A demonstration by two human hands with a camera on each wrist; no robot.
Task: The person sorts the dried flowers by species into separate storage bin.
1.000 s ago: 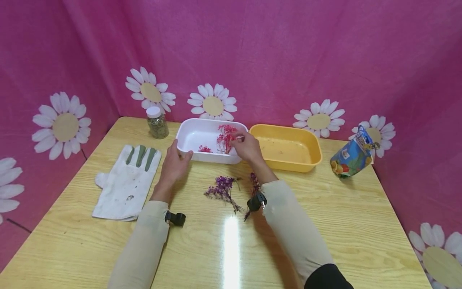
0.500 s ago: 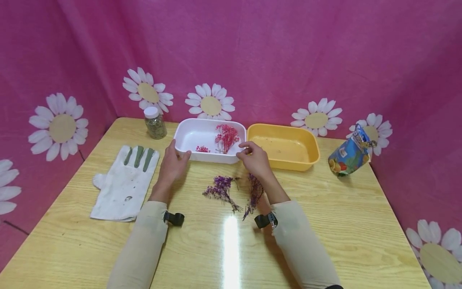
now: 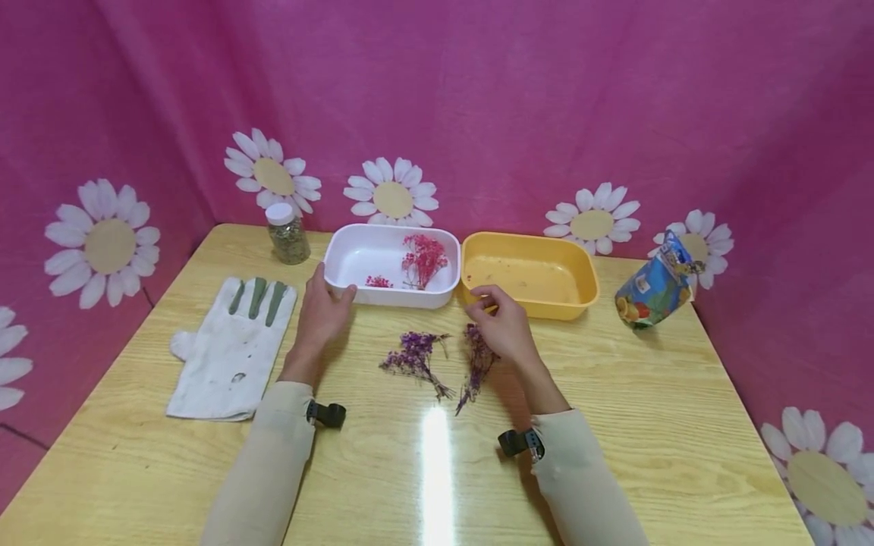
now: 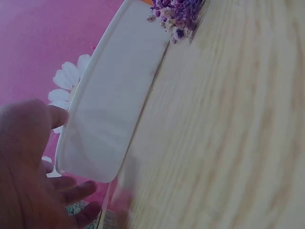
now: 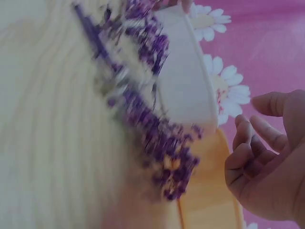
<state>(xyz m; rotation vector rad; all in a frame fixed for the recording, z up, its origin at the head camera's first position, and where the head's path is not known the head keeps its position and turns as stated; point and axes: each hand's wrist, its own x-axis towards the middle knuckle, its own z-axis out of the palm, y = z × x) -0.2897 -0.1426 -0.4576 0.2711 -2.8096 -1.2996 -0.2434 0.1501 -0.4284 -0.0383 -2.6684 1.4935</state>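
Note:
My left hand rests at the near left corner of the white plastic tub, its thumb at the front rim and its fingers spread beside the end. In the left wrist view the thumb touches the rim. My right hand hovers over the top of the right bunch of dried purple flowers, fingers loosely bent around nothing; in the right wrist view that bunch lies apart from the fingertips. A second purple bunch lies left of it. Dried red flowers lie inside the tub.
A yellow tub stands right of the white one. A jar with a white lid stands at the back left, near a white glove with green strips on its fingers. A blue printed pouch stands at the right.
My right hand let go of the red flowers in the white tub, then drew back toward me and right, over the purple bunch. My left hand stayed at the tub's corner.

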